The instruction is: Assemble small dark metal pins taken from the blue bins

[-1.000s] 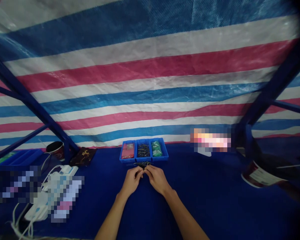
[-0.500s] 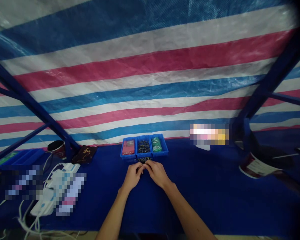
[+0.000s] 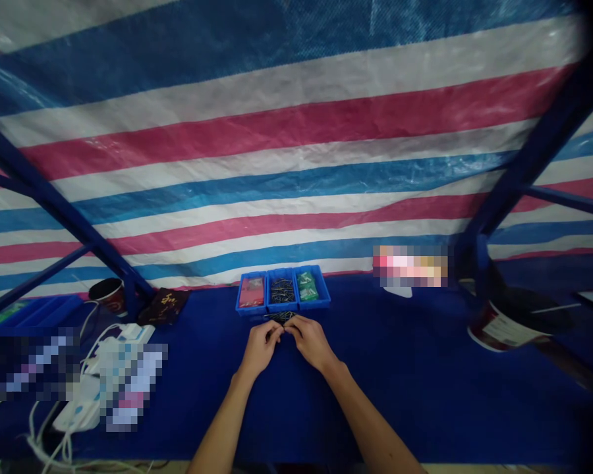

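My left hand (image 3: 261, 343) and my right hand (image 3: 310, 339) meet over the blue table, fingertips pinched close together. Whatever sits between the fingers is too small to make out. Just beyond the fingertips lies a small pile of dark, thin screws or nails (image 3: 281, 316). Behind the pile stand three joined blue bins. A pink packet (image 3: 252, 291) fills the left bin, more dark screws or nails (image 3: 282, 289) lie in the middle bin (image 3: 282, 306), and green packets (image 3: 307, 287) are in the right one.
White power strips (image 3: 86, 395) with tangled cables lie at left, near a dark brown packet (image 3: 166, 307) and a paper cup (image 3: 109, 296). A dark red tub (image 3: 507, 327) stands at right. Blue frame posts (image 3: 504, 178) and a striped tarp (image 3: 296, 158) rise behind.
The fingertips have drawn slightly apart from each other over the same spot. The view has shifted a little; bins and pile stay put.
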Tool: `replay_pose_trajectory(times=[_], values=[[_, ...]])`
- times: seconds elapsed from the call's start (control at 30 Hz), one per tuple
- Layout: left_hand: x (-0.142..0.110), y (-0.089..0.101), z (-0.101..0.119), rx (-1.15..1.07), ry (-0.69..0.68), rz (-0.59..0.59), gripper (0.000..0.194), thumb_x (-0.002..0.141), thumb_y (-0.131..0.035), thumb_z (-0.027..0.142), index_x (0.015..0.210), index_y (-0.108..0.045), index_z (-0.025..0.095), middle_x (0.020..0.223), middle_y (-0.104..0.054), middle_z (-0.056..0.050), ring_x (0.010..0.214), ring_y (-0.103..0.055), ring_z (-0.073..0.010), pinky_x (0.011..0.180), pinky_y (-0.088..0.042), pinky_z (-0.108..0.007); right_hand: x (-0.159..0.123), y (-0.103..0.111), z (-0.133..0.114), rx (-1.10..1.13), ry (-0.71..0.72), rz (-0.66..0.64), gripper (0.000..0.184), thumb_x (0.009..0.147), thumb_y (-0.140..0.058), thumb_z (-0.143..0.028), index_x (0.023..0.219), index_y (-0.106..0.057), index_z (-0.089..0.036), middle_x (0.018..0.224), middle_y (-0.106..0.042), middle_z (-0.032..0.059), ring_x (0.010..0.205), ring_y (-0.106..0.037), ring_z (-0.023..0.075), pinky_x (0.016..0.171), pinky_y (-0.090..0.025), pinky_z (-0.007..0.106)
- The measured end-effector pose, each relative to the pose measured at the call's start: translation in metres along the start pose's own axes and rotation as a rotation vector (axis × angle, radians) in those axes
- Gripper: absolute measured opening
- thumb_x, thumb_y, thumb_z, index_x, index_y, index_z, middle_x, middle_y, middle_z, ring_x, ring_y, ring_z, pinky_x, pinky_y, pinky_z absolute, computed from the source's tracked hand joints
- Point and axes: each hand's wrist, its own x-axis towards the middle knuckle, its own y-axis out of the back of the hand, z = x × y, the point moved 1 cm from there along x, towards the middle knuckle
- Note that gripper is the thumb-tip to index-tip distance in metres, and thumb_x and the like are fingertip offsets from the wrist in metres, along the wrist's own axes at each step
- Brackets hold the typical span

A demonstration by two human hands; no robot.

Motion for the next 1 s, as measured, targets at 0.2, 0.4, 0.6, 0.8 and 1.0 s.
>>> replay_pose_trajectory(times=[0.2, 0.4, 0.6, 0.8, 1.0], values=[[-0.001, 0.000, 0.001, -0.003, -0.008, 0.021, 0.032, 0.096, -0.053, 0.035, 0.075, -0.067, 0.016, 0.065, -0.064, -0.001, 0.060, -0.057, -0.0140, 0.060, -0.040, -0.022, 0.000, -0.002, -0.001, -0.064, -0.009, -0.006, 0.024, 0.101, -0.044, -0.020, 0.086, -0.063, -0.022, 0.086, -0.068, 0.0025, 0.077, -0.064, 0.0162, 0.071, -0.042, 0.025], [0.000, 0.001, 0.002, -0.019, -0.016, 0.032, 0.031, 0.096, -0.054, 0.037, 0.079, -0.070, 0.016, 0.071, -0.067, -0.003, 0.065, -0.058, -0.0153, 0.064, -0.042, -0.023, -0.001, -0.004, -0.001, -0.189, -0.014, -0.010, 0.031, 0.105, -0.038, -0.027, 0.080, -0.057, -0.022, 0.079, -0.066, 0.0019, 0.070, -0.061, 0.0160, 0.065, -0.036, 0.026], [0.000, 0.002, 0.003, -0.020, -0.042, 0.038, 0.028, 0.095, -0.057, 0.035, 0.081, -0.072, 0.017, 0.075, -0.067, -0.003, 0.067, -0.058, -0.0155, 0.066, -0.043, -0.024, -0.001, -0.005, 0.001, -0.265, -0.045, 0.018, 0.041, 0.106, -0.036, -0.033, 0.072, -0.056, -0.022, 0.071, -0.067, 0.0032, 0.066, -0.064, 0.0175, 0.060, -0.031, 0.026], [0.000, 0.002, 0.000, -0.031, -0.030, 0.067, 0.026, 0.093, -0.059, 0.035, 0.081, -0.072, 0.016, 0.074, -0.068, -0.003, 0.065, -0.057, -0.0149, 0.063, -0.041, -0.024, 0.001, -0.001, -0.002, -0.212, -0.057, 0.059, 0.049, 0.106, -0.035, -0.038, 0.065, -0.054, -0.021, 0.064, -0.064, 0.0023, 0.058, -0.059, 0.0163, 0.058, -0.029, 0.027], [0.000, 0.003, -0.009, -0.081, 0.063, 0.177, 0.032, 0.093, -0.058, 0.042, 0.082, -0.072, 0.016, 0.067, -0.066, -0.002, 0.059, -0.057, -0.0143, 0.061, -0.042, -0.023, 0.002, 0.011, -0.001, -0.034, -0.070, 0.184, 0.039, 0.105, -0.037, -0.038, 0.077, -0.060, -0.021, 0.072, -0.065, 0.0033, 0.065, -0.059, 0.0171, 0.064, -0.039, 0.026]])
